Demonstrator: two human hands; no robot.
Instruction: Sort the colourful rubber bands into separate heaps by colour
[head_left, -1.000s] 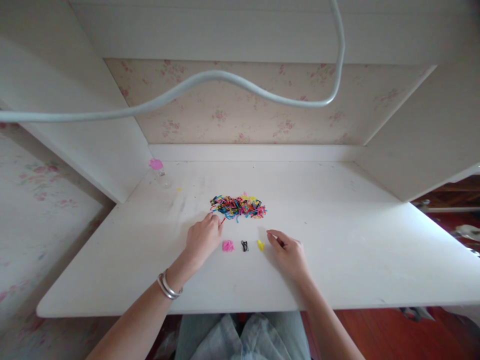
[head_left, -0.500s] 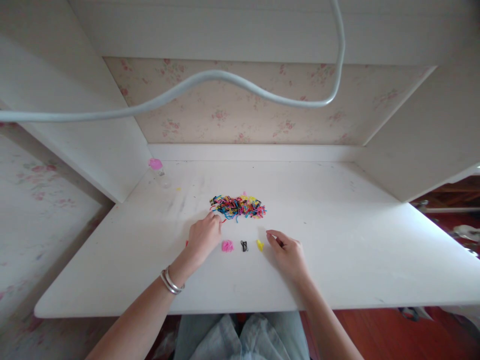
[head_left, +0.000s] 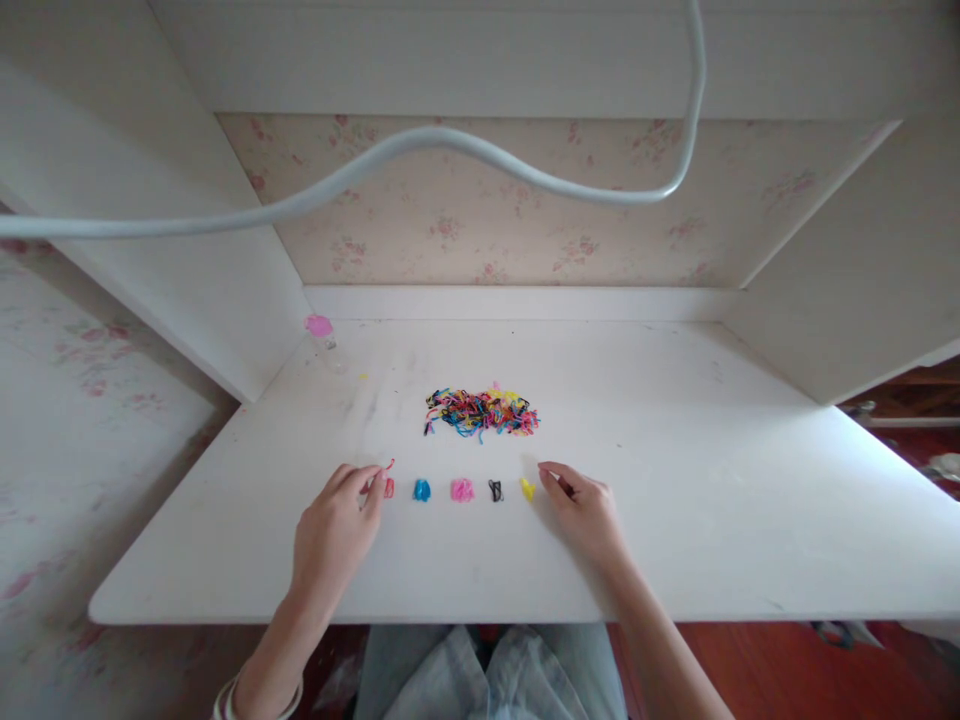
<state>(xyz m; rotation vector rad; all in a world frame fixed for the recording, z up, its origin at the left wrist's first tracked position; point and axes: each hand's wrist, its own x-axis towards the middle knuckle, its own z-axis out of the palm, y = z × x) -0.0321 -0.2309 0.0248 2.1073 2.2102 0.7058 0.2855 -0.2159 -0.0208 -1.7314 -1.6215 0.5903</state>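
Observation:
My left hand (head_left: 337, 527) pinches a red rubber band (head_left: 390, 464) between thumb and forefinger, just above a small red pile of rubber bands (head_left: 389, 489). To its right, in a row, lie a blue pile (head_left: 422, 490), a pink pile (head_left: 463, 490), a black pile (head_left: 496, 491) and a yellow pile (head_left: 528, 489). Beside the yellow one rests my right hand (head_left: 589, 510), thumb and forefinger pressed together; whether anything small is between them cannot be made out. Behind the row sits a tangled heap of mixed-colour rubber bands (head_left: 480, 412).
A clear container with a pink lid (head_left: 319, 326) stands at the back left of the white desk (head_left: 675, 430). A white cable (head_left: 450, 140) hangs across the view, above the desk. Side panels rise at both ends.
My left hand has moved from the heap's left edge toward me and leftward, carrying a red rubber band to the red pile. The blue pile is now uncovered. My right hand stays beside the yellow pile.

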